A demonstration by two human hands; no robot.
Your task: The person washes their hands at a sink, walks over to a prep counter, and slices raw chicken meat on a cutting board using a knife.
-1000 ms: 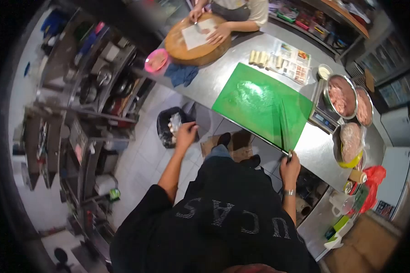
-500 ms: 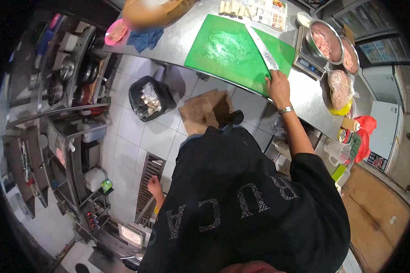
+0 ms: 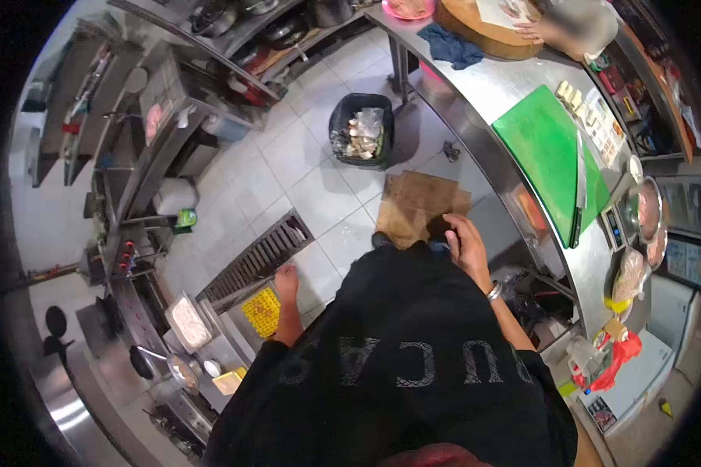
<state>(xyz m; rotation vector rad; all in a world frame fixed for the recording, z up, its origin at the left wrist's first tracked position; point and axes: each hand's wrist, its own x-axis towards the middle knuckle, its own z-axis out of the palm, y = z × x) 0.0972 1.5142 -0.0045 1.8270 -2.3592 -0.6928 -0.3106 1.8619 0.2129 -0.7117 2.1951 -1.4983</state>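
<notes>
My right hand [image 3: 467, 247] hangs in front of my body above the brown cardboard [image 3: 422, 204], fingers apart and holding nothing, a metal band on its wrist. My left hand [image 3: 287, 282] is lower down at my left side, beside a yellow tray [image 3: 261, 311]; its fingers look curled, too small to make out. On the green cutting board [image 3: 544, 148] lies a long knife [image 3: 580, 187] with a black handle, touched by neither hand. Several pale rolls [image 3: 568, 96] rest beyond the board.
A black-lined bin [image 3: 361, 101] stands on the tiled floor near a floor grate [image 3: 265, 249]. Another person's hand [image 3: 531, 29] is at the round wooden block [image 3: 475, 35]. Metal bowls [image 3: 645, 206] sit by a scale [image 3: 614, 226]. A counter with a white tray [image 3: 188, 323] is at left.
The view has swung toward the left. My right hand has let go of the knife, which now lies on the board, and has drawn back from the table.
</notes>
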